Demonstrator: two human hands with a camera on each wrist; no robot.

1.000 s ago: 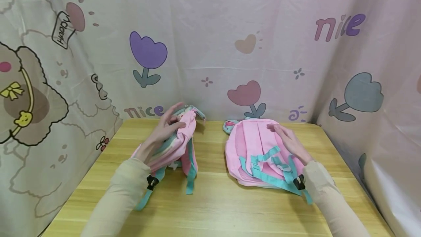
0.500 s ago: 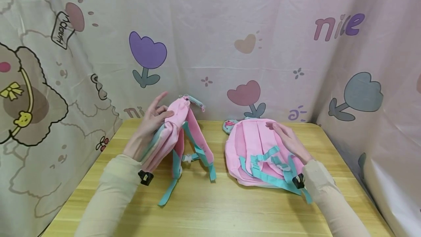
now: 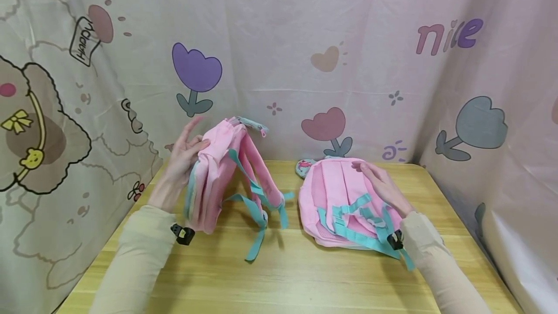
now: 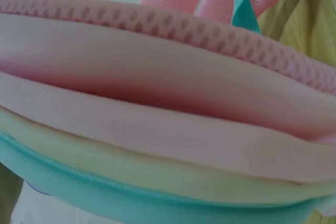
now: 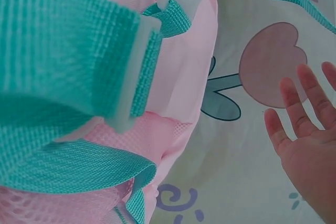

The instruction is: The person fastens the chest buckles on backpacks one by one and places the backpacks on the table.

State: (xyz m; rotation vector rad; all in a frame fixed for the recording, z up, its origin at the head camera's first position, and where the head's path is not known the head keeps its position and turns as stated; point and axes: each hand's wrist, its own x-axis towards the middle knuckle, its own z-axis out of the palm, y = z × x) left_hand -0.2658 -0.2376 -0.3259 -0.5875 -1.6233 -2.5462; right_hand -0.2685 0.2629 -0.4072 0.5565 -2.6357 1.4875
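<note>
My left hand point(image 3: 179, 159) grips a small pink backpack point(image 3: 218, 154) near its top, thumb on the pink side and other fingers mostly hidden behind it. The bag stands upright, tilted, its teal-ended straps point(image 3: 257, 202) hanging to the right; whether its base touches the table I cannot tell. Pink, cream and teal layers of its side point(image 4: 157, 129) fill the left wrist view. A second pink backpack point(image 3: 324, 183) lies straps-up on the right. Over its right edge is my right hand point(image 3: 385, 188); in the right wrist view that hand's fingers point(image 5: 296, 111) are extended, holding nothing.
Both bags are on a wooden table point(image 3: 279, 280). A printed curtain point(image 3: 270, 62) hangs close behind it and along both sides. A round teal tag point(image 3: 304, 167) sticks out at the upper left of the right backpack. Black wrist cameras are strapped to both sleeves.
My left hand has moved left and up with its backpack, turning it more upright, and the straps have swung out to the right. My right hand and the other backpack have stayed put.
</note>
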